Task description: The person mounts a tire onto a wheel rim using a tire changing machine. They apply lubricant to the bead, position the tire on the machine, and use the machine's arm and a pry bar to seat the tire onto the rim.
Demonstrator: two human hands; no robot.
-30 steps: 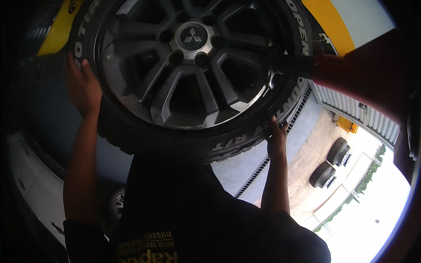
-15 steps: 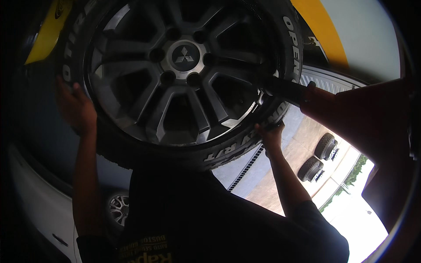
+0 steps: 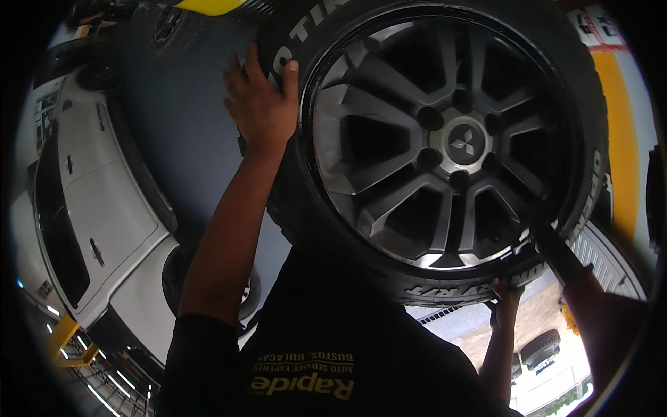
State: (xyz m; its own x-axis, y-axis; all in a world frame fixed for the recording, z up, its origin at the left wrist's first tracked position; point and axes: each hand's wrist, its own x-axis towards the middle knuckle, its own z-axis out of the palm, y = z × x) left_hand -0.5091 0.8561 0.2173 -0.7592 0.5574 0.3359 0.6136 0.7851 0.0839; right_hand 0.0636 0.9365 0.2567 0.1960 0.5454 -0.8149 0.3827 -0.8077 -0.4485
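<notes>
A large black tyre with raised white lettering (image 3: 417, 292) sits on a dark alloy wheel rim (image 3: 451, 229) in front of me. My left hand (image 3: 262, 104) lies against the tyre's left sidewall, fingers spread, thumb up beside the lettering. At the tyre's lower right edge, my right hand (image 3: 506, 295) closes on the tread side; some of its fingers are hidden. Close to that hand, a dark metal arm (image 3: 556, 254) reaches in from the right to the rim edge. A dark band or object near my right wrist cannot be made out.
A white car (image 3: 104, 208) stands to the left on a grey floor (image 3: 187, 118). Loose tyres (image 3: 540, 349) lie in the bright area at lower right. A yellow upright panel (image 3: 620, 146) rises at the right, beside a ribbed grey surface (image 3: 608, 260).
The view has swung left and tilted, so the wheel appears further right and the white car shows more fully. My left hand's fingers are more spread; both hands stay at the tyre.
</notes>
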